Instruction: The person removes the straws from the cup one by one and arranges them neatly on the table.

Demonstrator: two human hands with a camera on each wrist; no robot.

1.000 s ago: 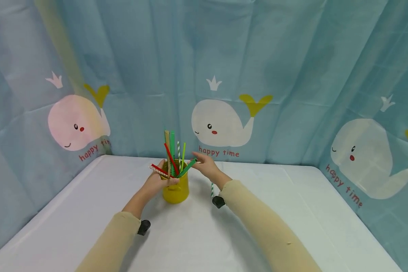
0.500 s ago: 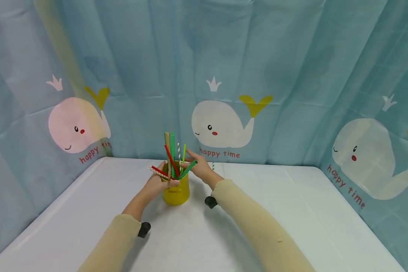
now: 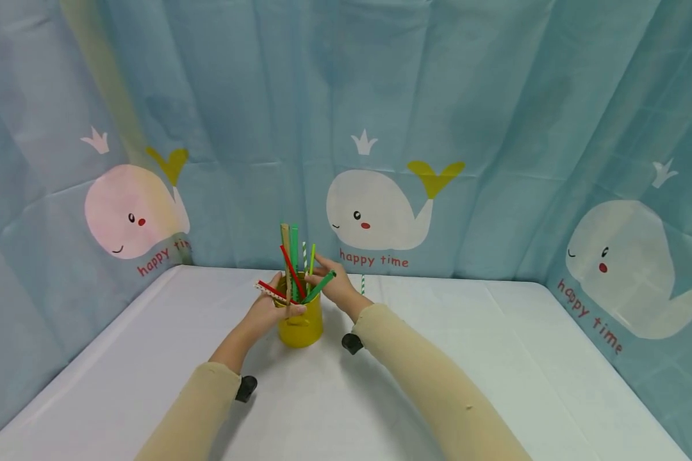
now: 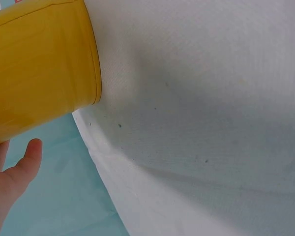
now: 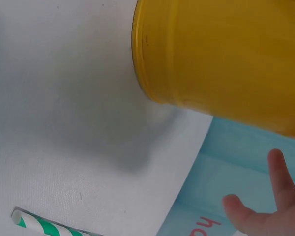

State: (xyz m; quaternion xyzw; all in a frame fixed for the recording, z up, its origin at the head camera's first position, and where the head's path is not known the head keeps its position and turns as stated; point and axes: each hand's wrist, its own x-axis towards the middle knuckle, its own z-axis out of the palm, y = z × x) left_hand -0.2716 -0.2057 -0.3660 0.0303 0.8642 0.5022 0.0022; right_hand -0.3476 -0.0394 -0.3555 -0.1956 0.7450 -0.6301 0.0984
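A person's two forearms, in beige sleeves [image 3: 441,378], reach forward over a white table [image 3: 300,410] to a smooth yellow cylindrical can [image 3: 300,334] standing upright between the hands. The left hand [image 3: 263,312] grips the can from its left side, thumb lying across the front near the rim, fingers passing behind; the left wrist view shows one fingertip standing away from the wall. The right hand [image 3: 339,287] is at the can's far right, its index finger pointing up beside a lime-green straw [image 3: 313,254]. Two of its fingers spread clear of the can in the right wrist view, but whether the others pinch anything cannot be told. Red, tan and green straws [image 3: 295,246] lean inside the can, their lower ends hidden. A green-and-white striped straw [image 5: 49,227] lies on the table, cut off by the lower edge of the right wrist view
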